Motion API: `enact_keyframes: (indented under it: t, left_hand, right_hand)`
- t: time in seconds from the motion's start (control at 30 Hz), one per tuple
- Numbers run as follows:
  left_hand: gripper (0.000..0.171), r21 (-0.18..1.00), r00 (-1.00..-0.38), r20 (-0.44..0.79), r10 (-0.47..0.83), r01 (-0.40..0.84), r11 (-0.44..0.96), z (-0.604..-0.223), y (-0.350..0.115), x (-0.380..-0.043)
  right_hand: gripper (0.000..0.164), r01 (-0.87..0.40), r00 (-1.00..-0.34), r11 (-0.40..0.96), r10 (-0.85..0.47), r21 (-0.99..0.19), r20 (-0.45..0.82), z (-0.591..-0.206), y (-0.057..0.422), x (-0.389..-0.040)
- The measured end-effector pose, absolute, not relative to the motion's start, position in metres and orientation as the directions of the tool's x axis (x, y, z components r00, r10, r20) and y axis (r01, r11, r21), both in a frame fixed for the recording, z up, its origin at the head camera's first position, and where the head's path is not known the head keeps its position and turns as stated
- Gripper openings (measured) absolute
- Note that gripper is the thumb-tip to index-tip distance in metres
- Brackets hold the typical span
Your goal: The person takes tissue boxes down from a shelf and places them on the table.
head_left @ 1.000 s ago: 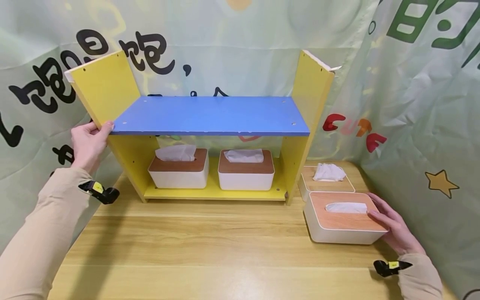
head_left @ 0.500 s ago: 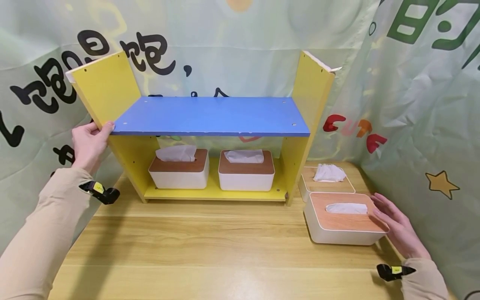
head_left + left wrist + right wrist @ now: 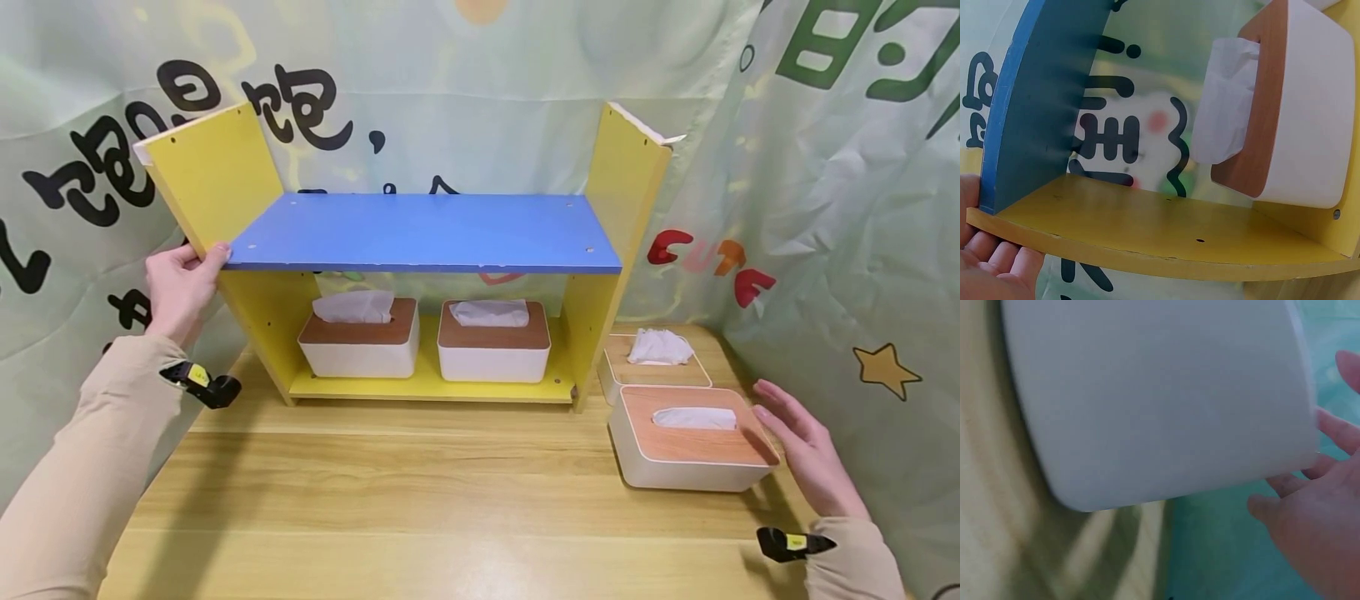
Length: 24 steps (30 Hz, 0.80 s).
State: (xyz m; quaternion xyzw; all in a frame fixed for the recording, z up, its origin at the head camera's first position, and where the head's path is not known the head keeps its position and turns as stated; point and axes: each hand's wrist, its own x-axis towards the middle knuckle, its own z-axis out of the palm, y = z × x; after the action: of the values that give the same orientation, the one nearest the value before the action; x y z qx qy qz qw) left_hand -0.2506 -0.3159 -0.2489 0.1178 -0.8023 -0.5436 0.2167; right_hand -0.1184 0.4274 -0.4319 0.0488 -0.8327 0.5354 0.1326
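My left hand (image 3: 182, 287) grips the front edge of the yellow left side panel (image 3: 217, 179) of a shelf, thumb by the blue board (image 3: 427, 233). In the left wrist view, its fingers (image 3: 1004, 256) curl around that panel's outer side. My right hand (image 3: 813, 454) stands to the right of the front tissue box (image 3: 686, 473), fingers extended and holding nothing. That box is white with a light wood lid and a low white tissue. In the right wrist view the white box wall (image 3: 1160, 406) fills much of the frame, with the right hand (image 3: 1310, 506) beside it.
Two tissue boxes with brown lids, one left (image 3: 360, 358) and one right (image 3: 493, 365), sit on the shelf's yellow bottom board (image 3: 427, 389). Another tissue box (image 3: 615, 358) stands behind the front one. Printed cloth (image 3: 847, 275) hangs around the wooden table (image 3: 420, 500).
My right hand has let go of the front tissue box and moved a little to the right, its fingers opening. The left hand keeps its grip on the shelf.
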Motion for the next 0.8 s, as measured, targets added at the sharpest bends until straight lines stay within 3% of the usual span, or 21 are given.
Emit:
enact_keyframes:
  t: [0.17,0.33,0.5,0.67,0.8]
  left_hand:
    - [0.002,0.933,-0.874,0.229,-0.429,0.072,0.351,-0.249,-0.317,-0.250]
    - [0.018,0.934,-0.869,0.241,-0.431,0.088,0.346,-0.249,-0.317,-0.250]
    - [0.004,0.933,-0.871,0.234,-0.432,0.077,0.351,-0.250,-0.317,-0.250]
    - [0.016,0.926,-0.872,0.231,-0.432,0.061,0.371,-0.250,-0.316,-0.250]
    - [0.010,0.931,-0.873,0.228,-0.431,0.065,0.360,-0.250,-0.316,-0.250]
  right_hand:
    - [0.050,-0.248,-0.953,0.425,0.056,-0.871,0.298,-0.423,0.426,-0.117]
    - [0.051,-0.241,-0.948,0.489,0.068,-0.838,0.312,-0.416,0.421,-0.116]
    - [0.052,-0.245,-0.942,0.503,0.077,-0.829,0.326,-0.407,0.409,-0.114]
    - [0.051,-0.268,-0.937,0.447,0.084,-0.854,0.338,-0.394,0.392,-0.114]
    - [0.050,-0.243,-0.938,0.527,0.087,-0.814,0.336,-0.383,0.377,-0.116]
